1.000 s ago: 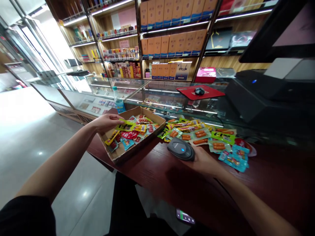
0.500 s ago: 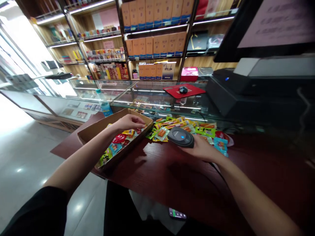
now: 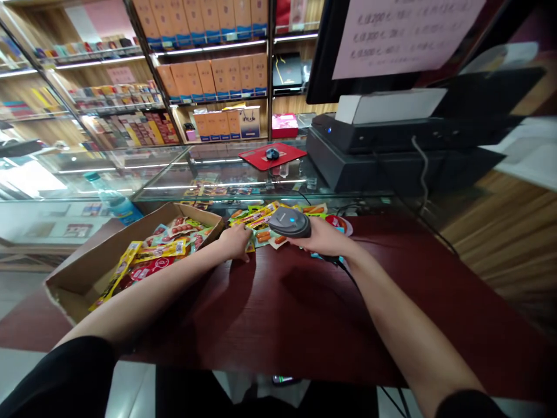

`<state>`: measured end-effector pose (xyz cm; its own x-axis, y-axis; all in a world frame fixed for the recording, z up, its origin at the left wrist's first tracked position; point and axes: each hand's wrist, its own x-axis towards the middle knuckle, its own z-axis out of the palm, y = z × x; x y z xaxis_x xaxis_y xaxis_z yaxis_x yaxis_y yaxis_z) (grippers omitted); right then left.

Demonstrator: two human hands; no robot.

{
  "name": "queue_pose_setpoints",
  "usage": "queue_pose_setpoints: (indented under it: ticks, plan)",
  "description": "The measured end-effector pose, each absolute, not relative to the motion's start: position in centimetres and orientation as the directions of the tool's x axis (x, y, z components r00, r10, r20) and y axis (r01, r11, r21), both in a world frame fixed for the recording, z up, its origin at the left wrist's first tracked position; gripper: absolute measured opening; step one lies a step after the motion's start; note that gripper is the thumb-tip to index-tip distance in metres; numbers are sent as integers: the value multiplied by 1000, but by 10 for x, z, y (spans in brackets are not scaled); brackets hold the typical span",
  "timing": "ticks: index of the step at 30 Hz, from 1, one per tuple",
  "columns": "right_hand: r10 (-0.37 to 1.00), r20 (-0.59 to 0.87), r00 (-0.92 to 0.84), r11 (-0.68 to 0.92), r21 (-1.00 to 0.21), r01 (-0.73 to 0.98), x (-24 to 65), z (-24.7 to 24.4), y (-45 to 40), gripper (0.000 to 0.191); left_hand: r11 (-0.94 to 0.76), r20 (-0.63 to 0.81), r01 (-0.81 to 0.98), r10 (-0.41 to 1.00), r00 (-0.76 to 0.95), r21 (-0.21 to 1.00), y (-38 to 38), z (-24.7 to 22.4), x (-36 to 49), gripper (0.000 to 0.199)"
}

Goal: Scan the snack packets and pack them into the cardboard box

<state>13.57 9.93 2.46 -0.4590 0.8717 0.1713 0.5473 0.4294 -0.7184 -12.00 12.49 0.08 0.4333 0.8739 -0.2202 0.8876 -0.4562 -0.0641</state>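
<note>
My right hand (image 3: 322, 237) is wrapped round a dark grey barcode scanner (image 3: 289, 223) with a blue light on top, held above a pile of snack packets (image 3: 270, 216). At the left end of this pile, my left hand (image 3: 236, 241) reaches down with its fingers curled at the edge of a small snack packet (image 3: 249, 239); the fingertips are partly hidden. Left of it stands an open cardboard box (image 3: 104, 244). Inside lie yellow, red and clear snack packets (image 3: 163, 249), some covered by my left forearm.
A dark red wooden table (image 3: 261, 313) lies under my hands. Behind it runs a glass display counter (image 3: 174, 186) with a mouse (image 3: 272, 153) on a red mat. A blue bottle (image 3: 115, 200) stands behind the box. Monitor and black cash drawer (image 3: 348, 165) are at right.
My left hand has moved from over the cardboard box to the left end of the packet pile. The view has swung right. My right hand still holds the scanner over the pile.
</note>
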Motion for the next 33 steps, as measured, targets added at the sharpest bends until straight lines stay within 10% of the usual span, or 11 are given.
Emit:
queue_pose_setpoints:
  ticks: [5, 10, 17, 33]
  plan:
    - [836, 203, -511, 483, -714, 507, 136, 27, 98, 37, -514, -168, 858, 847, 504, -19, 112, -4, -125, 59]
    - [782, 163, -601, 510, -722, 468, 135, 27, 97, 40, -535, -89, 791, 809, 581, 297, 100, -9, -136, 41]
    - [779, 142, -610, 511, -708, 488, 129, 31, 88, 46, 43, -279, 516, 878, 389, 856, 96, 23, -165, 45]
    - [680, 154, -717, 479, -833, 276, 58, 26, 31, 31, 183, -232, 275, 960, 158, 944, 40, 49, -236, 37]
